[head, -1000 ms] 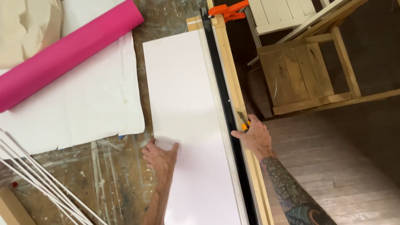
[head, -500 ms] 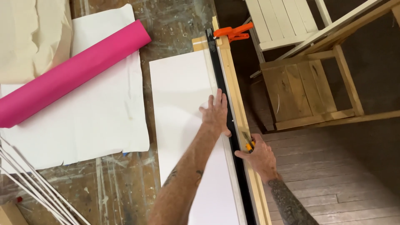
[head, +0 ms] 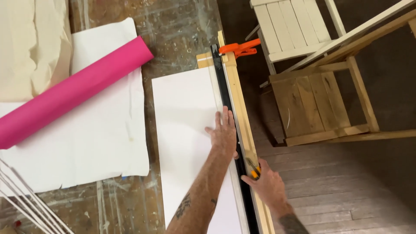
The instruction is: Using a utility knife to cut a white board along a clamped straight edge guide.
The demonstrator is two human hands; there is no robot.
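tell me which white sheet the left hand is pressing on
The smooth, narrow white sheet beside the black straightedge, under the left hand; the wider, wrinkled sheet lies under the pink roll.

Bright even light on tabletop, dim floor right, sharp focus

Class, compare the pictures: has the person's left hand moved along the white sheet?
Yes. The left hand moved from the white sheet's near left part up toward the orange clamp, beside the black straightedge.
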